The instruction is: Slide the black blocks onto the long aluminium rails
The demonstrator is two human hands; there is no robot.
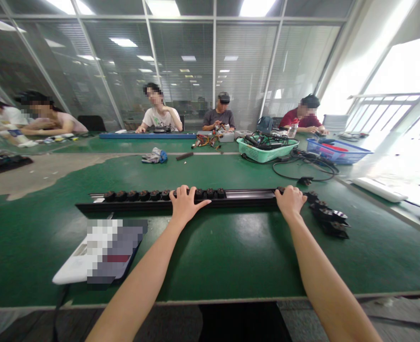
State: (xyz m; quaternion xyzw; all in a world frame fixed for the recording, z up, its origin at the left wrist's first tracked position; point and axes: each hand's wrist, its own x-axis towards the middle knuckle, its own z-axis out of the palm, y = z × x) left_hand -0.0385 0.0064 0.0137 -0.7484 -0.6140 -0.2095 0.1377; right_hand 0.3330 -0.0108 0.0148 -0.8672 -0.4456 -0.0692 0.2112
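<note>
A long black rail point(249, 203) with a shiny metal channel lies across the green table in front of me. Several small black round-topped parts point(144, 195) sit in a row along its left and middle stretch. My left hand point(184, 205) is over the middle of the rail, fingers bent across it and thumb stretched to the right. At the rail's right end, my right hand point(290, 201) is closed, with a small black part point(280, 189) partly showing by its fingers. More loose black parts point(333, 221) lie to the right of that hand.
A white device point(78, 259) with a cable lies at the near left, partly blurred out. Farther back are a grey-blue glove point(155, 156), a green basket point(263, 153) of cables, a blue basket point(352, 154) and loose black cable point(302, 164). Several people sit along the far side.
</note>
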